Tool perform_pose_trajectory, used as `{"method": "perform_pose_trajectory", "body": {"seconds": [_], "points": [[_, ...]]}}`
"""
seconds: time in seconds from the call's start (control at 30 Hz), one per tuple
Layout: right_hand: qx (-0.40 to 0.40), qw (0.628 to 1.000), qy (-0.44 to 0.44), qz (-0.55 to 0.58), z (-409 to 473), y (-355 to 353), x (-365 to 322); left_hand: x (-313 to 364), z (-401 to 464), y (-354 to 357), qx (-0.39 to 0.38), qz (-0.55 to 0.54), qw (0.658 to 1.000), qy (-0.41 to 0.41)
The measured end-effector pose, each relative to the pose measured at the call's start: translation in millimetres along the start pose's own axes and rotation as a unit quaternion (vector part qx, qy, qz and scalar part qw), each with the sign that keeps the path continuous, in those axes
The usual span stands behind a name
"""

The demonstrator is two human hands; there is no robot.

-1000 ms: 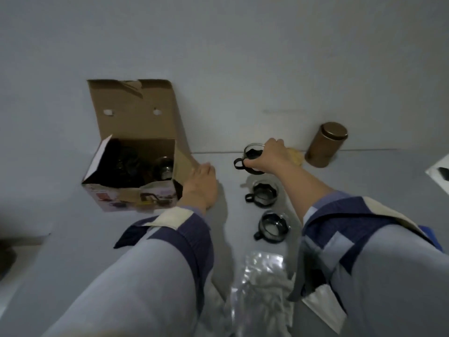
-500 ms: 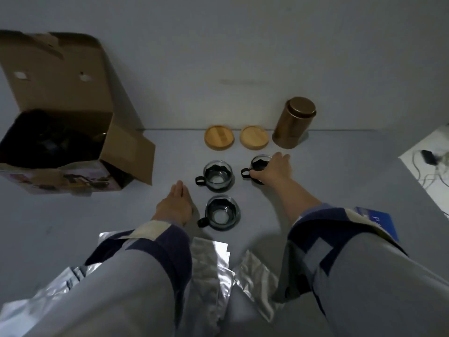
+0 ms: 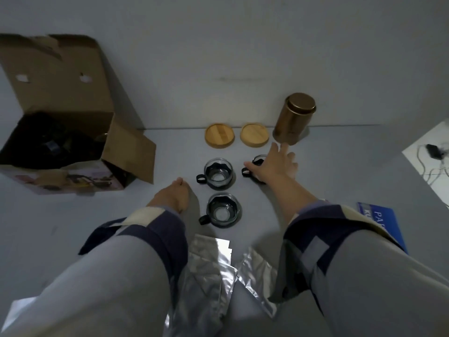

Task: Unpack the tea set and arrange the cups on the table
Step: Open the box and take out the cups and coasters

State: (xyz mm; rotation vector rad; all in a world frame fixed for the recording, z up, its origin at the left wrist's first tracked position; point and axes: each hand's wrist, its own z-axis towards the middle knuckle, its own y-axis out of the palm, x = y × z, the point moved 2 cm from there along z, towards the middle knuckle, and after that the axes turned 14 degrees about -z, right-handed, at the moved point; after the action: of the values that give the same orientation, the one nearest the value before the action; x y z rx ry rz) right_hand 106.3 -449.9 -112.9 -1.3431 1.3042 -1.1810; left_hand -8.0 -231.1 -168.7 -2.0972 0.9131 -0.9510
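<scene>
Three glass cups with black handles stand on the grey table (image 3: 73,227). One cup (image 3: 218,173) is in the middle, a second cup (image 3: 222,210) sits just in front of it, and a third cup (image 3: 255,164) is to the right, mostly hidden under my right hand (image 3: 274,164). That hand hovers over the third cup with its fingers spread, thumb near the handle. My left hand (image 3: 173,194) rests flat on the table left of the near cup, holding nothing. The open cardboard box (image 3: 73,117) with dark contents stands at the far left.
Two round wooden coasters (image 3: 219,135) (image 3: 254,134) lie by the wall, beside a bronze tin canister (image 3: 295,117). Silver foil bags (image 3: 213,268) lie at the near edge between my arms. A blue booklet (image 3: 381,220) lies right. A white surface with cables (image 3: 432,154) is far right.
My right hand carried the third cup from the back to the right of the middle cup, set it down and spread its fingers. The view shifted, so the box now sits further left.
</scene>
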Motion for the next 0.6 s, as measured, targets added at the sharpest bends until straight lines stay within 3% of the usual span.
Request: {"method": "perform_pose_trajectory", "body": {"seconds": [0.1,0.33,0.5,0.6], "points": [[0.017,0.998,-0.050,-0.014,-5,-24,-28,8,-10,-41,0.022,-0.030,0.999,0.024],[0.023,0.978,-0.209,0.001,-36,-62,-139,-23,-43,-139,0.210,-0.026,0.973,0.096],[0.032,0.942,-0.324,0.075,-70,-73,-234,-99,-51,-173,0.272,-0.042,0.960,0.044],[0.045,0.920,-0.380,0.092,-89,-72,-286,-146,-45,-182,0.243,-0.037,0.969,0.002]]}}
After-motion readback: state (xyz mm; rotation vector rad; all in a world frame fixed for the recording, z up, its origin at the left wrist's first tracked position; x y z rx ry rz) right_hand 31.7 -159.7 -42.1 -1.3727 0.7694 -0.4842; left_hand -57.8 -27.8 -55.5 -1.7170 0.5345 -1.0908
